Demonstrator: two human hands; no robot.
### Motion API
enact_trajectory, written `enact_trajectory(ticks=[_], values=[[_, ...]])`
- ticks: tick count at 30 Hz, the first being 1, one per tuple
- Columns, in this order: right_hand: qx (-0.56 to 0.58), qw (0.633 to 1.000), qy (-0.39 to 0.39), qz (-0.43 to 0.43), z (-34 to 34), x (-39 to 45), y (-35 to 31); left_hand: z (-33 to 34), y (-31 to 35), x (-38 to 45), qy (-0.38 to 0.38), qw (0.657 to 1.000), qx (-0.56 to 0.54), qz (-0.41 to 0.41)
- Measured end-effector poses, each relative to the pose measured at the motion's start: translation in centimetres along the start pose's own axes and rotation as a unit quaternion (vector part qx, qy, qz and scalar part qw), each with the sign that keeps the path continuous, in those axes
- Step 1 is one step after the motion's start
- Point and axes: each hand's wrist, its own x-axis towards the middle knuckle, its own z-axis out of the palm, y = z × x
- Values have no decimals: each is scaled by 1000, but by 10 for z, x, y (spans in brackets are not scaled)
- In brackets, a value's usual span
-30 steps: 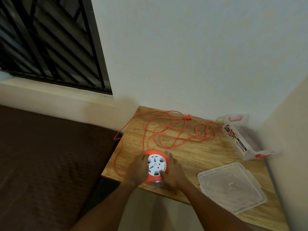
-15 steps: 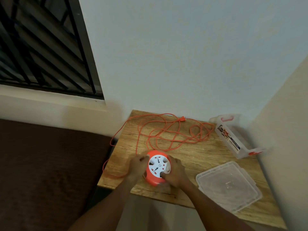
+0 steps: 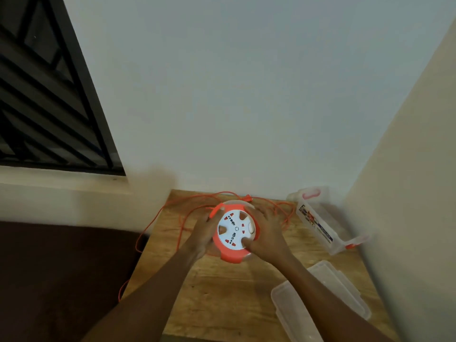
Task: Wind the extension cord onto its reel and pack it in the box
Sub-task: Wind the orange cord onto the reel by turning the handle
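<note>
The round orange reel with its white socket face is lifted off the wooden table, tilted toward me. My left hand grips its left rim. On the right rim my right hand holds it, thumb on the white face. The orange cord lies unwound in loose loops on the table behind the reel and hangs over the left edge. A clear plastic box lies on its side at the back right by the wall corner. Its clear lid lies flat at the front right.
The table stands in a corner, with walls behind and to the right. A dark brown surface lies to the left, below a window with black bars. The cord's plug rests near the back wall.
Both hands have lifted the reel from the table's front edge, so it now shows in front of the cord loops. The camera has tilted upward and moved closer.
</note>
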Motion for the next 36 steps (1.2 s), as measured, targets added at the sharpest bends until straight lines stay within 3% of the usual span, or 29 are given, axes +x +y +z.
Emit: enact_trajectory(ticks=[3, 12, 16, 19, 28, 36], values=[[-25, 1000, -2, -18, -10, 15, 9, 11, 7, 15, -12, 999, -31, 4], [-57, 994, 5, -91, -36, 56, 26, 38, 40, 50, 57, 996, -55, 42], [-161, 965, 22, -206, -39, 70, 22, 40, 50, 62, 67, 996, -32, 44], [-226, 943, -5, -244, -38, 77, 15, 34, 57, 70, 52, 998, -4, 42], [-293, 932, 7, -213, -37, 98, -15, 12, 89, 95, 31, 995, 62, 70], [-364, 904, 12, -222, -46, 108, -35, 13, 109, 107, 32, 996, 58, 53]])
